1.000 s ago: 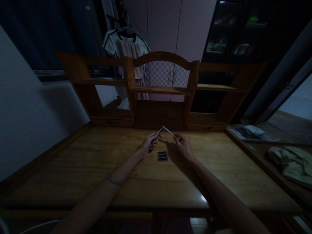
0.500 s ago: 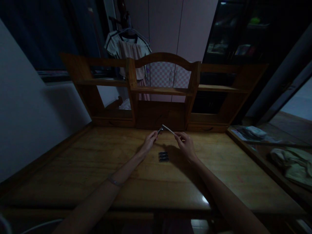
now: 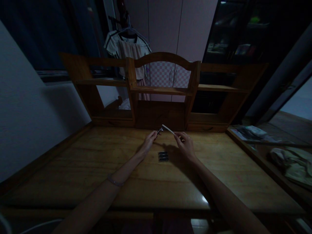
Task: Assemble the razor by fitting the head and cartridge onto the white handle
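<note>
Both my hands are raised over the middle of the wooden desk (image 3: 109, 182), close to its back shelf. My left hand (image 3: 149, 139) is closed on a small dark tool with a shiny metal end (image 3: 160, 130); its kind is too small to tell. Pinched in the fingers of my right hand (image 3: 185, 143) is a slim white stick (image 3: 168, 129), slanting up to the left. The far tip of the stick is close to the shiny end; I cannot tell if they touch. Below the hands, several small dark pieces (image 3: 163, 156) lie stacked in a neat group on the desk.
Along the desk's back edge stands a wooden shelf unit (image 3: 162, 91) with small drawers. At the right are papers and a plastic-wrapped item (image 3: 253, 131), with folded cloth (image 3: 292, 162) nearer me. Clothes (image 3: 131, 48) hang behind the shelf. The room is dim.
The shiny end of the tool has shifted very slightly against the white stick's tip. Both hands stay almost in place, and the dark pieces have not moved.
</note>
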Motion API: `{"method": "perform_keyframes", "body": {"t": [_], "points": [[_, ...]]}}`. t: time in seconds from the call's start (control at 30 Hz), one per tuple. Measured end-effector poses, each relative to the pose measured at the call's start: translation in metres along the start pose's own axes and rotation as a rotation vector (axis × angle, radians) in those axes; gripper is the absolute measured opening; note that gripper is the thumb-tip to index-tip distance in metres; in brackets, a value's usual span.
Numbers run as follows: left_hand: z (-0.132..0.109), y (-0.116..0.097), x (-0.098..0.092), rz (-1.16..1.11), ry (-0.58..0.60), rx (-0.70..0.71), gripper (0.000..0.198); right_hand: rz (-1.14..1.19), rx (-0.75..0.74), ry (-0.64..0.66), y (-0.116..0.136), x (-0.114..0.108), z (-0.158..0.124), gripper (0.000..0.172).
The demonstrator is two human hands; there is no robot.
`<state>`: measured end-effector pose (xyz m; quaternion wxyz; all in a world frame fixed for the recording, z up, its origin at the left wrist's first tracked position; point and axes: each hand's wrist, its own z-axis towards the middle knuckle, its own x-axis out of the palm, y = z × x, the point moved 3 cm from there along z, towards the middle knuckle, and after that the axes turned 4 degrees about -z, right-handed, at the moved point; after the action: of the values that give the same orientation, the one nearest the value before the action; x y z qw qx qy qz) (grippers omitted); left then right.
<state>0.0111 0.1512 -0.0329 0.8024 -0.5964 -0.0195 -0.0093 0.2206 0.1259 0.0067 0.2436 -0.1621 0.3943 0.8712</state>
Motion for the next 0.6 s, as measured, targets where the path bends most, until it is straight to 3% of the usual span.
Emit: {"method": "perform_keyframes", "body": {"t": [0.2,0.43,0.6], "points": [[0.001,0.002,-0.003,-0.001,-0.007,-0.008,0.033,0.029,-0.034,0.044,0.007,0.0,-0.002,0.027],[0.003,0.006,-0.003,-0.041,-0.004,-0.044,0.034,-0.035,0.024,0.019,-0.004,0.002,-0.001,0.024],[0.003,0.007,-0.005,-0.022,-0.015,-0.017,0.034,0.023,-0.017,0.03,0.005,0.001,-0.002,0.027]]}}
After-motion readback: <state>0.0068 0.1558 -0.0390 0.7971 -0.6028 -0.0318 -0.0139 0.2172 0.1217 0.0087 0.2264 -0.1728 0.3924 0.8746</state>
